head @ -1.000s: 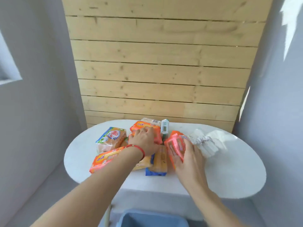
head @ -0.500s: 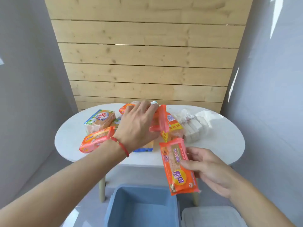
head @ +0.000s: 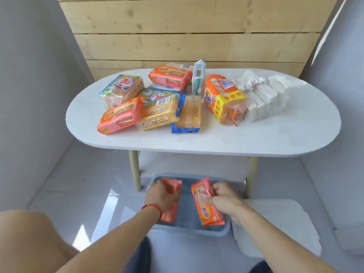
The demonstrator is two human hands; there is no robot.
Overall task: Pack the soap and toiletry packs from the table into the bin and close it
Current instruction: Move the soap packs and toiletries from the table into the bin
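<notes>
Fingers of left hand (head: 159, 196) wrapped over one orange pack (head: 171, 201), fingers of right hand (head: 224, 198) pinching top end of second orange pack (head: 206, 205); both held down inside blue bin (head: 189, 227) on floor under surface (head: 216, 138). White lid (head: 275, 223) lying just right of bin, off. Rest of load on surface: green-white pack (head: 123, 89), orange pack at back (head: 171, 76), orange pack at front left (head: 120, 115), yellow pack (head: 160, 113), blue-edged yellow pack (head: 189, 115), upright slim carton (head: 198, 76), Tide pack (head: 224, 99), clear bag of white bars (head: 264, 99). Likely dense soap bars in glossy film: stiff core, slick wrap, hefty for size, not fragile. Best gripped across short width around the bar, not by crimped end flaps, which could slip or tear. Tide multi-bar probably heaviest, wants whole hand or both. Clear bag loose, bars may shift; support from below or take by knotted top. Early in packing, most items not yet moved, lid not yet on
</notes>
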